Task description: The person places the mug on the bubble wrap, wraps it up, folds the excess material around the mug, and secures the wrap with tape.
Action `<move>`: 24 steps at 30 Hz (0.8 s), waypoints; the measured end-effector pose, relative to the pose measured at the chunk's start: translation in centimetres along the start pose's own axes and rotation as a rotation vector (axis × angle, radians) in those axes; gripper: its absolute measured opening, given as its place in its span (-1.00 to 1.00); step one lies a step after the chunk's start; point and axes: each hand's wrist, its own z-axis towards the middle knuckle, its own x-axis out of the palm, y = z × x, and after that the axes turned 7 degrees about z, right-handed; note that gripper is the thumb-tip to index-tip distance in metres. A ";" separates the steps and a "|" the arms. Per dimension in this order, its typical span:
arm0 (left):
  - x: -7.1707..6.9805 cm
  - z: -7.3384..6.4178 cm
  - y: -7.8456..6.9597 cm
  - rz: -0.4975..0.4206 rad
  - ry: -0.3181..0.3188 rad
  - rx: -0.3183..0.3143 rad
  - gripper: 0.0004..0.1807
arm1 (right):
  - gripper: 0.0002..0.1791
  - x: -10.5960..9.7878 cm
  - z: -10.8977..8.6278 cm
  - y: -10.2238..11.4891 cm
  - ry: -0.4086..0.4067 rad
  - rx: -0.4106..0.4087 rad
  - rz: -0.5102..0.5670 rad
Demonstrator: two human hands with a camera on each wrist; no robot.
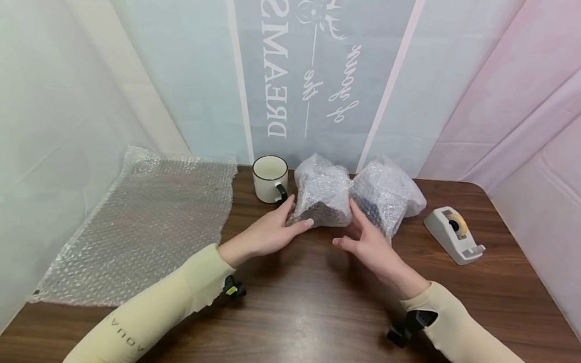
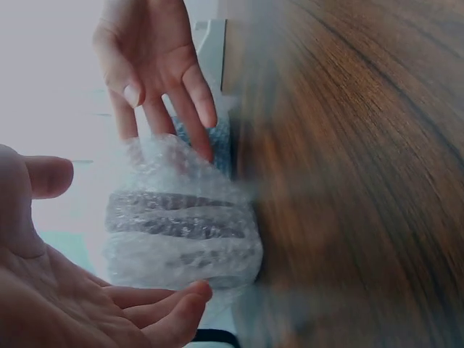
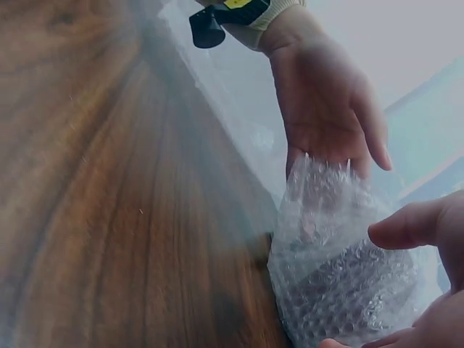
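Note:
A bundle in bubble wrap (image 1: 323, 186) sits near the back of the table, with dark patches showing through the clear wrap. My left hand (image 1: 268, 232) is at its left side, fingers straight and thumb apart. On the opposite side, my right hand (image 1: 373, 251) has extended fingers right at the wrap, between this bundle and a second wrapped bundle (image 1: 386, 189). In the left wrist view the wrapped bundle (image 2: 181, 225) lies between both loosely spread hands. A white mug (image 1: 266, 187) with a black rim and handle stands just beyond my left fingertips.
A flat sheet of bubble wrap (image 1: 145, 223) covers the left part of the wooden table (image 1: 302, 324). To the right sits a white tape dispenser (image 1: 450, 236) with a yellowish roll. A printed curtain (image 1: 320, 79) hangs right behind the table's back edge.

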 end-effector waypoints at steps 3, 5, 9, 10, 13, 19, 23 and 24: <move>-0.6 -0.9 0.0 0.019 0.013 -0.004 -0.02 | 0.13 0.1 -0.9 0.2 0.011 0.004 0.012; -1.1 -1.6 0.2 0.042 0.013 -0.006 -0.05 | 0.12 0.1 -1.5 0.2 0.020 -0.001 0.036; -2.3 -3.1 0.9 0.085 0.004 -0.016 -0.13 | 0.08 -0.1 -2.8 0.2 0.036 -0.013 0.064; -2.6 -3.4 1.2 0.095 0.003 -0.014 -0.16 | 0.07 -0.1 -3.1 0.2 0.040 -0.016 0.066; -3.4 -4.2 2.1 0.120 0.011 0.012 -0.32 | 0.03 -0.4 -3.9 -0.1 0.048 -0.035 0.039; -4.9 -5.5 4.9 0.170 0.075 0.080 -0.56 | -0.24 -1.4 -5.1 -0.9 0.096 -0.110 -0.075; -6.4 -6.5 7.6 0.214 0.223 0.197 -0.68 | -0.49 -2.1 -5.9 -1.4 0.163 -0.111 -0.112; -6.9 -6.7 8.2 0.227 0.257 0.220 -0.73 | -0.53 -2.3 -6.0 -1.6 0.174 -0.100 -0.109</move>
